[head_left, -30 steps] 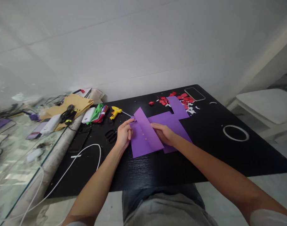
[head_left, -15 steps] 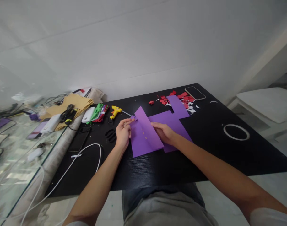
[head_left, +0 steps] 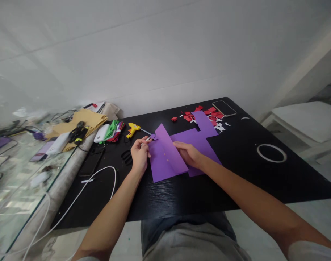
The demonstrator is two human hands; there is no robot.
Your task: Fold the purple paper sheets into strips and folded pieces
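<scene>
My right hand [head_left: 191, 154] is closed on the edge of a purple paper sheet [head_left: 162, 170]. One side of this sheet is folded up at a slant, with a few small tan spots along the fold. At its left edge my left hand [head_left: 140, 152] has its fingers curled together. A thin pale item shows at those fingertips, too small to name. Just beyond them is a small purple paper piece [head_left: 154, 136]. More purple paper [head_left: 206, 145] lies flat under and behind my right hand.
A yellow glue gun [head_left: 133, 129], black-handled scissors [head_left: 126, 157] and green and red bundles [head_left: 113, 130] are on the left. Red and white paper scraps [head_left: 216, 115], a phone [head_left: 224, 108] and a white ring [head_left: 271, 153] lie right. A white cable [head_left: 86, 185] loops over the front left.
My left hand has drawn slightly left, away from the small purple piece, which now shows more. My right hand keeps its hold on the folded sheet.
</scene>
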